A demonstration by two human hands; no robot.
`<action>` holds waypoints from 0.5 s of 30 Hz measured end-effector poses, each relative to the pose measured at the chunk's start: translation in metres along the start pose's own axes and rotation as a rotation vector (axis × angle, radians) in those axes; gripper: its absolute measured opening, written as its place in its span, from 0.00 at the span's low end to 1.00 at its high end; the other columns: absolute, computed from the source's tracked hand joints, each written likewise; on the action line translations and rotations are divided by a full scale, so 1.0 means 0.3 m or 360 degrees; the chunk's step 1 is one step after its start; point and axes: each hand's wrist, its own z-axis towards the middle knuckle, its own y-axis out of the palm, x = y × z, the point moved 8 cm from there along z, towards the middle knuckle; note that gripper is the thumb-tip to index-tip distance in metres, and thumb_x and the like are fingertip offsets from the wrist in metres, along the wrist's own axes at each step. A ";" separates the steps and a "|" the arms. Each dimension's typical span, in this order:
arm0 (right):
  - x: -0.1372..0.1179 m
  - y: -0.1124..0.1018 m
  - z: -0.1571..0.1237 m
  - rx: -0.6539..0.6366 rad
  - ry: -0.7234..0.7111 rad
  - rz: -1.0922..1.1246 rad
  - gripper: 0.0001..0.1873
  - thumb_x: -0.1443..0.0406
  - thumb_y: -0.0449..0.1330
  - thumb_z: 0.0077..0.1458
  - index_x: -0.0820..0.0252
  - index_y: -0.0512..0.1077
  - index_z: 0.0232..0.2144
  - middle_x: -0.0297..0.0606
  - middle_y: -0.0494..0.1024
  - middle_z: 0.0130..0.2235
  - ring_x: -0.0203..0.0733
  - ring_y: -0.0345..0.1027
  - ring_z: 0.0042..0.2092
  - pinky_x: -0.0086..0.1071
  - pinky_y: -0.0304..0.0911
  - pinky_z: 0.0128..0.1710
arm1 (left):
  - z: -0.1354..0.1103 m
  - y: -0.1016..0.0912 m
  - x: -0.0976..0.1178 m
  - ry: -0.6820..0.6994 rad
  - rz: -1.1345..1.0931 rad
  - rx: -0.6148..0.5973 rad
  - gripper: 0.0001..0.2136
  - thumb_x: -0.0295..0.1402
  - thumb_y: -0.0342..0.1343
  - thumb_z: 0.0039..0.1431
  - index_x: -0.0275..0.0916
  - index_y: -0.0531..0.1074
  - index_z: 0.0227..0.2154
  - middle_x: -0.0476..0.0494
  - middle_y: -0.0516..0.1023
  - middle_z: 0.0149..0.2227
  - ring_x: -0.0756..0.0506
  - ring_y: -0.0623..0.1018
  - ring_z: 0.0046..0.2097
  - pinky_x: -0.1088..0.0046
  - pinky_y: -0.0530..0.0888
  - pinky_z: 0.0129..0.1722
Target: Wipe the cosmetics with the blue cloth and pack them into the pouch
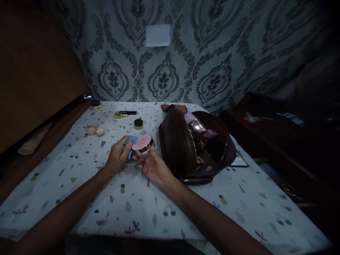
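My right hand (153, 167) holds a round compact with a pink top and gold rim (142, 145) from below, fingers curled around it. My left hand (117, 156) is closed on a small blue cloth (130, 146) pressed against the compact's left side. Both hands hover over a white patterned bedsheet (132, 205). Just right of them lies an open dark brown bag (186, 145) with pinkish cosmetic items (198, 125) inside.
On the sheet farther back sit a small dark-lidded jar (138, 123), a gold tube beside a black pencil (124, 113), a blue-lidded jar (96, 105) and two pale round objects (95, 131). A phone (239, 161) lies right of the bag. Patterned wall behind; dark furniture at right.
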 end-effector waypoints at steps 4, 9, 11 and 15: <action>-0.035 -0.016 -0.007 0.0175 -0.0285 -0.0284 0.36 0.54 0.76 0.42 0.46 0.65 0.50 0.29 0.80 0.42 0.37 0.75 0.37 0.26 0.65 0.30 | -0.004 0.024 -0.013 -0.0145 0.0001 -0.0098 0.16 0.45 0.47 0.68 0.39 0.73 0.40 0.49 0.77 0.32 0.45 0.75 0.34 0.71 0.69 0.37; -0.086 -0.026 -0.013 0.0316 -0.0635 -0.0758 0.45 0.59 0.78 0.35 0.47 0.61 0.53 0.33 0.74 0.46 0.38 0.73 0.41 0.28 0.67 0.35 | -0.010 0.051 -0.034 -0.0247 -0.0077 -0.0164 0.16 0.46 0.46 0.67 0.40 0.70 0.35 0.49 0.74 0.30 0.45 0.73 0.35 0.70 0.68 0.37; -0.110 -0.033 -0.021 0.0394 -0.0748 -0.0940 0.45 0.61 0.77 0.35 0.48 0.60 0.54 0.34 0.72 0.47 0.39 0.72 0.42 0.29 0.67 0.36 | -0.013 0.065 -0.050 -0.0305 -0.0185 -0.0195 0.15 0.46 0.47 0.66 0.40 0.70 0.33 0.50 0.73 0.29 0.46 0.72 0.34 0.71 0.67 0.37; -0.141 -0.036 -0.035 0.0468 -0.0883 -0.1177 0.44 0.61 0.75 0.38 0.49 0.59 0.55 0.37 0.70 0.49 0.41 0.70 0.43 0.31 0.68 0.37 | -0.017 0.081 -0.071 -0.0414 -0.0401 -0.0228 0.14 0.46 0.49 0.64 0.40 0.70 0.32 0.50 0.72 0.30 0.47 0.71 0.34 0.72 0.67 0.36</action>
